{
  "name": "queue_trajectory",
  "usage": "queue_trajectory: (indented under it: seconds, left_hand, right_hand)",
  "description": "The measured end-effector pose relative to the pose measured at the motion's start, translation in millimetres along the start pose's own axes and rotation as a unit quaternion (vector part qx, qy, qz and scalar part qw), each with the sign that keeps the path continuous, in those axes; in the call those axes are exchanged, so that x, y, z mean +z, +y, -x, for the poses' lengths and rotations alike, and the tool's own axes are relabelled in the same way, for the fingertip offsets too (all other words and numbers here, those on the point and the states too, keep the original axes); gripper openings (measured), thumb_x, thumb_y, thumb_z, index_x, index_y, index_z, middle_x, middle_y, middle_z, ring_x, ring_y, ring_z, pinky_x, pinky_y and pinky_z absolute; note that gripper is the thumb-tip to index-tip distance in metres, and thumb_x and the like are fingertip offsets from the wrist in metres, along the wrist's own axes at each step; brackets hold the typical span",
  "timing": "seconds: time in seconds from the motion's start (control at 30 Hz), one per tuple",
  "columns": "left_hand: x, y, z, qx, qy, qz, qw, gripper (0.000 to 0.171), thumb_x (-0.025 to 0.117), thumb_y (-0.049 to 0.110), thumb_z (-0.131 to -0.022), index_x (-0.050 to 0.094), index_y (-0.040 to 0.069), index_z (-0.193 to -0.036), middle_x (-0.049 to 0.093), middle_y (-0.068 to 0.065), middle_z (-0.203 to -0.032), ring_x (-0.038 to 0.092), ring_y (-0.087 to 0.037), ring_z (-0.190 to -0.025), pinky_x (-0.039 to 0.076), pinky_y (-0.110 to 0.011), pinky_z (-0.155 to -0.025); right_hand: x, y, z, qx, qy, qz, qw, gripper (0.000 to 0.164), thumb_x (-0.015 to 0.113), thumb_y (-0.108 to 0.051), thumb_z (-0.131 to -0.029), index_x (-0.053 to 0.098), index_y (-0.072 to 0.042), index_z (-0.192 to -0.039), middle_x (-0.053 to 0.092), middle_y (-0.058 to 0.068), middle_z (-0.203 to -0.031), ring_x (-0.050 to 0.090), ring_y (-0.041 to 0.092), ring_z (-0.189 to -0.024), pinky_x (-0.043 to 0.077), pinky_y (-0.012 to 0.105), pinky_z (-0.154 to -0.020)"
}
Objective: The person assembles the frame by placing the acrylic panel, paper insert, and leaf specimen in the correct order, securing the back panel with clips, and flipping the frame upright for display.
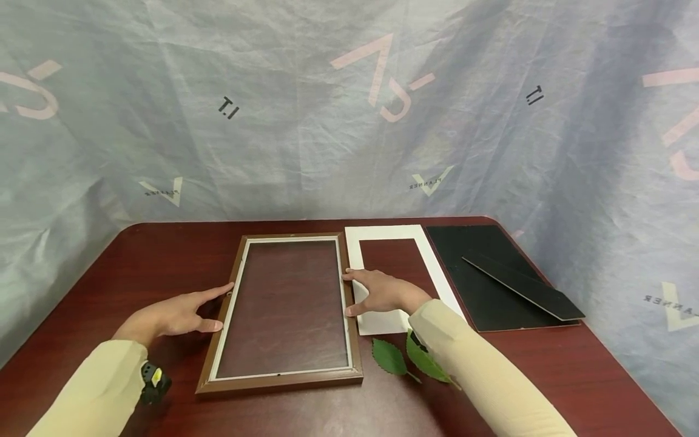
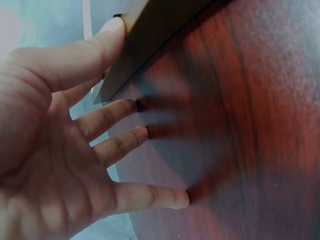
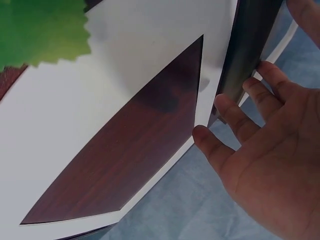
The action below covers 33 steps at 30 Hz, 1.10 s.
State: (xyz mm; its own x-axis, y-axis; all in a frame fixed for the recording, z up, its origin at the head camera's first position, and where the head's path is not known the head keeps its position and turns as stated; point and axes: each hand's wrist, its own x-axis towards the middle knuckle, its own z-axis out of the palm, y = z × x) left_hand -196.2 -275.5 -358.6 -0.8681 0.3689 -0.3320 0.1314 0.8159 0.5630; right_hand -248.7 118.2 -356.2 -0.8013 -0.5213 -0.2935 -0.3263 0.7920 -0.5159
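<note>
Brown rectangular picture frame (image 1: 295, 382) lies on that glossy reddish wood-grain table (image 1: 104, 273) between your left hand (image 1: 176, 314) and right hand (image 1: 384, 292), both spread wide against its sides, probably just to steady it.

frame (image 1: 278, 385): left | mat (image 1: 384, 232): middle | board (image 1: 464, 240): right, strip (image 1: 526, 285) on it | leaves (image 1: 389, 357): before mat

A grey, wrinkled cloth (image 1: 306, 152) is hanging beyond the counter (image 1: 164, 261) and enclosing it at left and right. It is showing pink strokes (image 1: 360, 53), dark letters (image 1: 225, 103) and pale yellow V marks (image 1: 177, 189) (PLANNER (image 1: 161, 192) is running mirrored across them). The reddish-brown, wood-grained counter is catching a soft sheen (image 1: 393, 403) in its near part.
</note>
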Motion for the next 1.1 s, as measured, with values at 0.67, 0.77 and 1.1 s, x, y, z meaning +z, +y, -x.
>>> queue_trajectory:
  seconds: [0.67, 0.77, 1.1]
  left_hand:
    - [-2.3, -2.0, -0.9, 0.009, -0.013, 0.019, 0.9997, 0.092, 0.076, 0.027, -0.092, 0.020, -0.001, -0.160, 0.018, -0.041, -0.157, 0.018, -0.064, -0.141, 0.028, -0.073, -0.106]
    - [-2.8, -2.1, -0.8, 0.009, -0.012, 0.019, 0.9997, 0.091, 0.076, 0.025, -0.093, 0.020, -0.001, -0.160, 0.018, -0.041, -0.157, 0.018, -0.064, -0.141, 0.028, -0.073, -0.106]
    - [-2.9, -1.7, -0.5, 0.009, -0.016, 0.034, 0.9992, 0.091, 0.075, 0.023, -0.094, 0.018, -0.002, -0.159, 0.014, -0.041, -0.157, 0.014, -0.064, -0.141, 0.025, -0.074, -0.107]
  right_hand:
    - [-2, 0, 3, -0.020, 0.058, -0.025, 0.998, 0.071, 0.077, -0.027, -0.093, 0.045, -0.013, -0.154, 0.044, 0.012, -0.156, 0.063, 0.030, -0.119, 0.046, 0.048, -0.103]
    - [-2, 1, 4, -0.013, 0.092, -0.046, 0.995, 0.065, 0.078, -0.025, -0.093, 0.050, -0.013, -0.151, 0.050, 0.011, -0.151, 0.067, 0.030, -0.109, 0.050, 0.048, -0.095]
    - [-11, 14, 10, 0.002, 0.174, -0.126, 0.977, 0.044, 0.075, -0.019, -0.094, 0.064, -0.003, -0.134, 0.066, 0.015, -0.128, 0.063, 0.031, -0.118, 0.049, 0.049, -0.099]
